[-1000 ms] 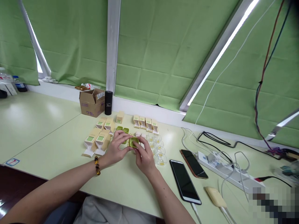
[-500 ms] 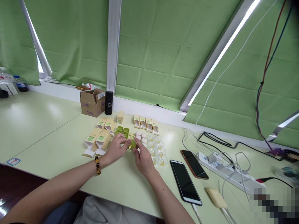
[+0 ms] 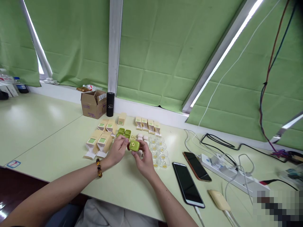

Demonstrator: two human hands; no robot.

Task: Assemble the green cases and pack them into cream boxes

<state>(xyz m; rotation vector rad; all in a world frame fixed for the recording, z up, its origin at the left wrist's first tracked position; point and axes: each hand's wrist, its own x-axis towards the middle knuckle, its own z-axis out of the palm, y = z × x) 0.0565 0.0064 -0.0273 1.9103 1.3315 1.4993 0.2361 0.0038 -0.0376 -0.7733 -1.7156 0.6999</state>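
Observation:
My right hand [image 3: 144,159] grips a small green box-shaped piece [image 3: 134,145] with rounded corners, its thumb below and fingers behind. A pale yellow ring-like bit sits on the face turned to me. Close at its left is my left hand [image 3: 118,148], thumb and fingers drawn together; what they hold, if anything, is hidden. Behind the hands lie several green open trays or cups [image 3: 124,132] and small yellow pieces [image 3: 133,137]. Pale pink blocks [image 3: 143,136] are partly covered by my right hand. Clear plastic domes [image 3: 159,148] with yellow bits stand in rows to the right.
Open beige cartons [image 3: 104,141] stand left, more beige cartons [image 3: 148,124] at the back. A cardboard box [image 3: 93,105] and black tumbler [image 3: 110,104] are by the wall. Two phones [image 3: 188,184], a power strip [image 3: 230,173] and cables [image 3: 217,142] lie right.
The green piece has turned so its face with the yellow ring shows. My left hand has drawn slightly left, away from the front of it.

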